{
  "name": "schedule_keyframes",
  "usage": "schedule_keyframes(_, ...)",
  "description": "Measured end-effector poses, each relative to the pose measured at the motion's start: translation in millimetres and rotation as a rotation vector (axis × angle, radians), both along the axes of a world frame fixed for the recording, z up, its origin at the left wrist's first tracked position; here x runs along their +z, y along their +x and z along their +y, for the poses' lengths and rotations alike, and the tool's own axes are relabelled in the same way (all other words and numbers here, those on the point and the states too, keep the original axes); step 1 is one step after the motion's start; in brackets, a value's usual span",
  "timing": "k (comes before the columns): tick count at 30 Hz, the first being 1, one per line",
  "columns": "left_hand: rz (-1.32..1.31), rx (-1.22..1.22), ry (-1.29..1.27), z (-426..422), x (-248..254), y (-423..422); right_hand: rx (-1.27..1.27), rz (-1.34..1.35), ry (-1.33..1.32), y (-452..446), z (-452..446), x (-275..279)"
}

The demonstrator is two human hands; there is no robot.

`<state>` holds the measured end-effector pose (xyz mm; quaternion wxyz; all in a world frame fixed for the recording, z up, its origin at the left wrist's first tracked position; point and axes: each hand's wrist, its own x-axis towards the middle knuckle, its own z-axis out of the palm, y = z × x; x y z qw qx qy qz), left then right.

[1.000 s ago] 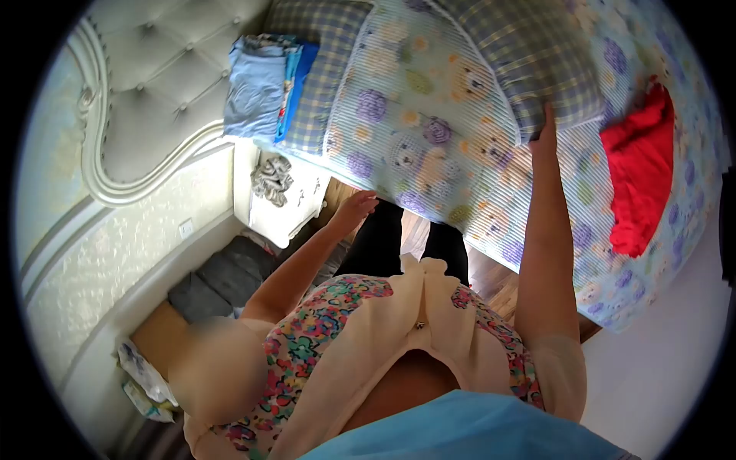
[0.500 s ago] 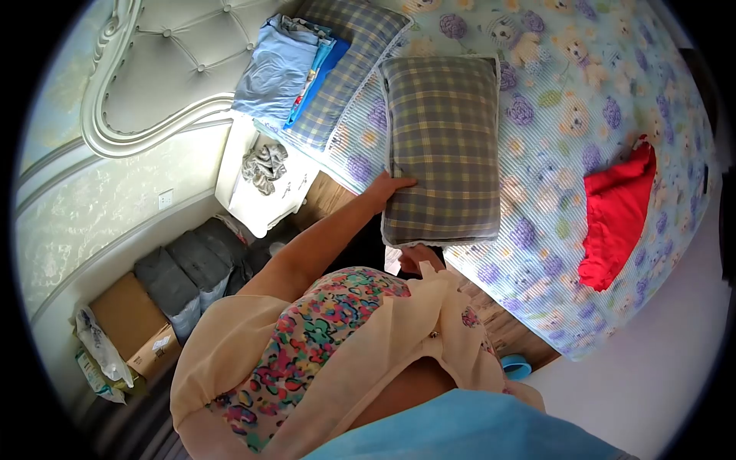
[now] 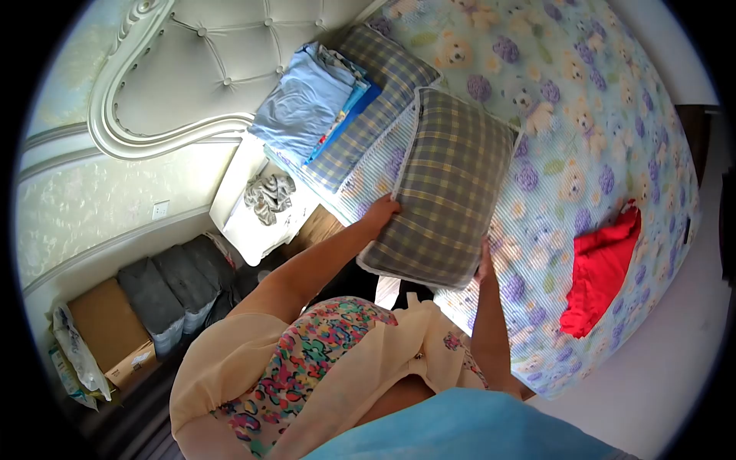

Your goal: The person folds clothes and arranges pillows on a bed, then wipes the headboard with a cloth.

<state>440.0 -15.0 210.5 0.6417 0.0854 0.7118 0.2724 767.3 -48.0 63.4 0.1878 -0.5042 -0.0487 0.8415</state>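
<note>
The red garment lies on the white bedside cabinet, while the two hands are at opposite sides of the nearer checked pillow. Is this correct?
Not quite: the red garment lies on the patterned bed cover, not on the white bedside cabinet, as the head view shows. The left hand and right hand are indeed at opposite sides of the nearer checked pillow.

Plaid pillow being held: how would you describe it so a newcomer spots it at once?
Find the bed, then its near edge. There, the held plaid pillow is between the left grip and right grip. Unlike the similar pillow by the headboard, which bears folded clothes, it carries none.
</note>
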Motion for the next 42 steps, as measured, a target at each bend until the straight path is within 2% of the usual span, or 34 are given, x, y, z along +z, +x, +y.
schedule_keyframes(1,0.018,0.043,0.069,6.6,6.6,-17.5,0.041,-0.056,-0.014,-17.2,-2.7,26.6)
schedule_keyframes(2,0.049,-0.006,0.076,16.1,11.3,-36.2,0.02,-0.005,0.052,-31.8,-6.9,38.3)
schedule_keyframes(4,0.12,-0.16,0.056,38.4,24.8,-67.6,-0.037,-0.032,0.086,-68.6,7.2,105.6)
schedule_keyframes(5,0.11,-0.15,0.064,47.8,29.9,-73.0,-0.085,0.001,0.105,-81.3,16.5,125.3)
schedule_keyframes(7,0.323,-0.362,0.164,70.9,36.2,-88.4,-0.157,-0.032,0.069,-100.4,39.5,146.9)
schedule_keyframes(8,0.314,-0.453,0.21,84.2,39.8,-100.6,-0.239,-0.057,0.011,-108.2,50.4,162.4)
schedule_keyframes(9,0.305,-0.445,0.212,96.9,42.1,-112.0,-0.232,-0.067,0.013,-110.1,63.5,178.7)
schedule_keyframes(11,0.439,-0.588,0.385,124.9,71.5,-125.3,-0.375,-0.091,0.007,-116.5,95.0,215.6)
schedule_keyframes(13,0.702,-0.455,0.691,140.3,62.6,-151.2,-0.51,0.047,0.046,-116.6,123.5,214.8)
schedule_keyframes(15,1.389,-0.573,0.579,153.4,66.4,-174.4,-0.545,0.092,0.037,-120.3,159.2,213.9)
schedule_keyframes(17,1.581,-0.624,0.476,161.8,53.9,-205.0,-0.481,0.054,0.147,-133.0,200.5,229.1)
schedule_keyframes(19,1.551,-0.679,0.371,167.3,45.1,-226.5,-0.463,0.009,0.192,-143.3,239.2,233.2)
schedule_keyframes(21,1.484,-0.874,0.24,168.3,26.5,-244.2,-0.438,-0.037,0.229,-163.2,271.1,244.3)
schedule_keyframes(23,1.489,-0.862,0.266,165.8,9.4,-247.8,-0.477,-0.157,0.507,-186.6,295.8,261.7)
schedule_keyframes(25,1.557,-0.842,0.33,166.4,-1.7,-249.0,-0.441,-0.134,0.661,-198.9,333.3,248.5)
schedule_keyframes(27,1.568,-0.841,0.337,165.9,-13.5,-251.2,-0.249,-0.277,0.945,-211.7,381.4,224.4)
schedule_keyframes(29,1.604,-0.862,0.314,169.5,-18.7,-251.6,-0.307,0.157,0.762,-224.0,439.6,192.0)
schedule_keyframes(33,1.655,-0.89,0.328,167.3,-36.3,-253.8,-0.267,-0.129,0.352,-269.8,528.2,48.7)
schedule_keyframes(34,1.65,-0.874,0.353,166.7,-38.1,-255.5,-0.271,-0.127,0.336,-281.7,530.5,27.6)
schedule_keyframes(35,1.645,-0.849,0.383,168.5,-42.0,-257.3,-0.308,-0.094,0.457,-292.5,533.4,12.3)
schedule_keyframes(36,1.643,-0.853,0.374,168.3,-45.7,-259.4,-0.339,-0.058,0.578,-302.0,536.8,-0.3)
schedule_keyframes(37,1.645,-0.835,0.41,166.9,-48.8,-261.0,-0.336,-0.059,0.569,-308.9,542.8,-5.2)
schedule_keyframes(40,1.65,-0.814,0.476,165.2,-55.7,-264.8,-0.338,-0.17,0.382,-318.0,567.4,4.9)
schedule_keyframes(42,1.653,-0.803,0.51,163.8,-60.1,-264.8,-0.276,-0.022,0.444,-315.7,581.4,12.1)
